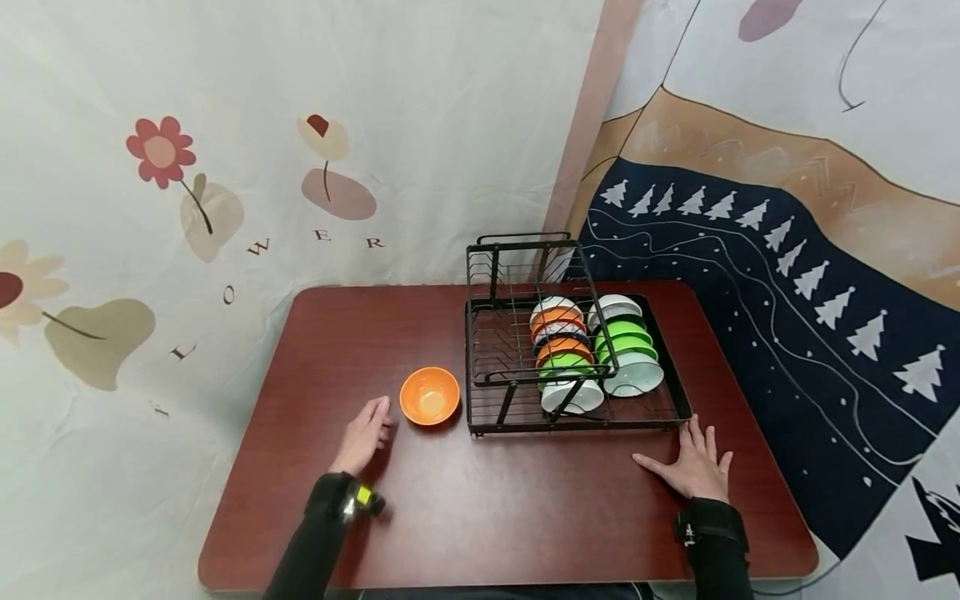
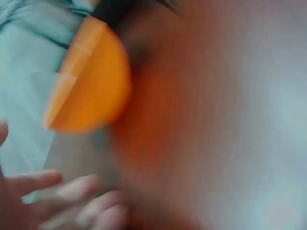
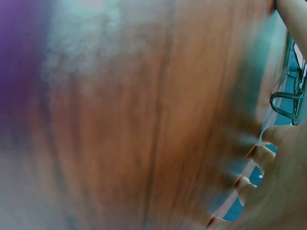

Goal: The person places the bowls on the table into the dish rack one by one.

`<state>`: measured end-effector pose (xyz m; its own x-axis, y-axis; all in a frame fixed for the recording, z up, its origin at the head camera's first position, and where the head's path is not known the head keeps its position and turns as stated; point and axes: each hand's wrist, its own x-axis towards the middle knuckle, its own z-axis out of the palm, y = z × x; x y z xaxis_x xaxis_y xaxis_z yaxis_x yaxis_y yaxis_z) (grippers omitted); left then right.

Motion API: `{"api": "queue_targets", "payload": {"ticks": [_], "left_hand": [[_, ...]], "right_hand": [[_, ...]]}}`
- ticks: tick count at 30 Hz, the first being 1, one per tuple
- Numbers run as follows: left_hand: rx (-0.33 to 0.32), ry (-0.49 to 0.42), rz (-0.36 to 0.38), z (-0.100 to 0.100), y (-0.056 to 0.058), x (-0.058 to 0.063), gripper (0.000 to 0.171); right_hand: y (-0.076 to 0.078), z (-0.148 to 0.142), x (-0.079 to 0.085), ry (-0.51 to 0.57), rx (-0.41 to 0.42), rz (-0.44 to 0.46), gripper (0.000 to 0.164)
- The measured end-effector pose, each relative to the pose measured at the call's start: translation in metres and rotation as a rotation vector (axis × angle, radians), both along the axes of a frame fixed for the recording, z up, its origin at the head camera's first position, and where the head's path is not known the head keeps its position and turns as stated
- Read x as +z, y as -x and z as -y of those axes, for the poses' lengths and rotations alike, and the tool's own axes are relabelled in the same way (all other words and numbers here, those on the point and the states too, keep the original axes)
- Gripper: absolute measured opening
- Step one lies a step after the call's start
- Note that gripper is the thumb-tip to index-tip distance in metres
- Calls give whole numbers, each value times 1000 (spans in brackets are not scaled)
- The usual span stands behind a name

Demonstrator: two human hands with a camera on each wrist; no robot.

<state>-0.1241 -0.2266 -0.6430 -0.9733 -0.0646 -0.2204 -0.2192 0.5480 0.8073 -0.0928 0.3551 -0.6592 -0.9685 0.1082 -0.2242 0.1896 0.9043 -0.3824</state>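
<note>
An orange bowl (image 1: 430, 397) stands upright on the table, left of a black wire dish rack (image 1: 510, 422). My left hand (image 1: 363, 435) is just left of the bowl, apart from it, its fingers loosely bent and holding nothing. In the left wrist view the same orange bowl (image 2: 96, 81) shows beyond the blurred fingers (image 2: 81, 189). My right hand (image 1: 696, 468) lies with spread fingers at the rack's front right corner, fingertips at or touching its edge. Inside the rack, two rows of bowls stand on their sides: a left row (image 1: 564, 354) in white, orange, dark and green, and a right row (image 1: 628, 346) in white and green.
The reddish-brown wooden table (image 1: 525, 508) has rounded corners. Behind it hangs a pale cloth (image 1: 420, 125) with printed flowers. A dark blue cloth with white trees (image 1: 750, 333) hangs along the right side. The rack has a raised upper wire tier (image 1: 525, 275) on its left half.
</note>
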Motion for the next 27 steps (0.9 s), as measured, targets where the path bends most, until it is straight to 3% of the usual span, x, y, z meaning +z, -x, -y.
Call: {"api": "queue_targets", "payload": {"ticks": [2,4,7,10,14,17,21,27], "left_hand": [[13,-223,109,-11,11,1,54],[20,-345,172,-21,20,-1,47],[28,-360,153,-31,26,2,32],[36,-288,76,-34,25,19,28],[15,-207,-27,-31,14,54,22],[-7,-203,-57,-30,1,69,19],[-56,-212,-21,-40,-21,72,21],[-294,-231,57,-80,-43,69,32]], "right_hand": [[1,0,0,0,1,-5,132],[2,0,-1,1,2,-8,133],[3,0,-2,4,4,-5,132],[3,0,-3,8,0,-10,132],[2,0,-2,10,-4,-18,131],[1,-2,-2,6,-10,-22,131],[-1,-3,-3,6,-11,-10,132],[2,-2,-5,8,-9,-8,132]]}}
